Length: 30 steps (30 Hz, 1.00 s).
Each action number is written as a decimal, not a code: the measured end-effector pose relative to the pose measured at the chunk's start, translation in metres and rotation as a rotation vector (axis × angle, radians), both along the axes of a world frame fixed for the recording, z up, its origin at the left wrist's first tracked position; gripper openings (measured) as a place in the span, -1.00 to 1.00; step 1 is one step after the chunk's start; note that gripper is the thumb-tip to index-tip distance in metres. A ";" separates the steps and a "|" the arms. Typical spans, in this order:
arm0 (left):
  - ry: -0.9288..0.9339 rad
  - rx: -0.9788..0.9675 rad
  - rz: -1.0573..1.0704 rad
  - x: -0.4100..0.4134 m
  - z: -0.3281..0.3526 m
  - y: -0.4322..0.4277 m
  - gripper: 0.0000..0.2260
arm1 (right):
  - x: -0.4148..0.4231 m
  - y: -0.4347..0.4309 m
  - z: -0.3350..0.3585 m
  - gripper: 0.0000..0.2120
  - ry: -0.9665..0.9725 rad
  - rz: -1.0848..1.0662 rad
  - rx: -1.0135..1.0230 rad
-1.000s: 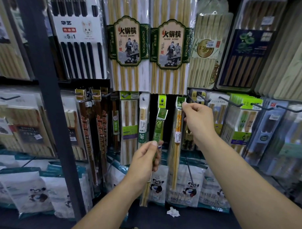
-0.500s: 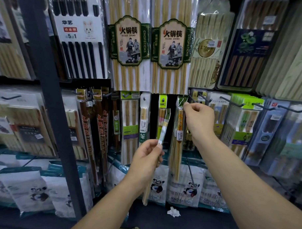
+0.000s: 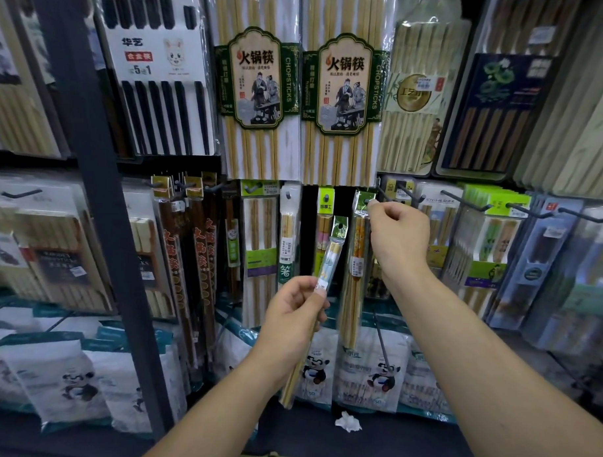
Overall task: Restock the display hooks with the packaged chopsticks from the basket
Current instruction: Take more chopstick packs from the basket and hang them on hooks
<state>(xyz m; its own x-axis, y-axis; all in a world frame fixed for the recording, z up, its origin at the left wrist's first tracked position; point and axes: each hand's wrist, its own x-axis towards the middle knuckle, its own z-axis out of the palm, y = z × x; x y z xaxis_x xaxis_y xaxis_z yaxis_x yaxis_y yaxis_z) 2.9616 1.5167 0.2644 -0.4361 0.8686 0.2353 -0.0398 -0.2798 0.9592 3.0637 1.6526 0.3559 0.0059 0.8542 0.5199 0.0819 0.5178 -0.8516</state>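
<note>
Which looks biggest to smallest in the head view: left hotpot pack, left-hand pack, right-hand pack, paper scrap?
1. Left hotpot pack.
2. Left-hand pack and right-hand pack: similar in length, and the left-hand one is nearer the camera, so unranked.
3. Paper scrap.

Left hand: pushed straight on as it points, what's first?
Left hand, gripping a slim clear chopstick pack, points up-right: likely the hanging clear pack of orange-printed bamboo chopsticks, whose green header the right hand pinches; depth unclear.
</note>
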 end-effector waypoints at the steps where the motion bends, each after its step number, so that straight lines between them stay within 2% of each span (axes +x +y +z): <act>1: 0.000 0.002 0.000 0.000 0.000 0.000 -0.92 | 0.000 -0.001 0.001 -0.51 -0.007 -0.002 0.013; 6: 0.001 0.006 -0.003 0.001 0.001 0.000 -0.92 | 0.001 -0.005 0.005 -0.44 -0.062 -0.028 0.040; 16: 0.002 0.016 0.007 0.003 0.009 0.007 -0.92 | 0.000 -0.004 0.000 -0.61 -0.170 -0.161 0.089; 21: 0.062 -0.008 0.018 0.003 0.015 0.019 -0.90 | -0.001 -0.005 -0.001 -0.58 -0.142 -0.200 0.062; 26: 0.112 -0.022 0.028 0.005 0.028 0.029 -0.92 | 0.007 -0.012 -0.002 -0.84 -0.066 -0.120 0.035; 30: 0.159 -0.005 0.029 0.012 0.036 0.035 -0.91 | 0.013 -0.017 -0.002 -0.77 0.003 0.035 0.008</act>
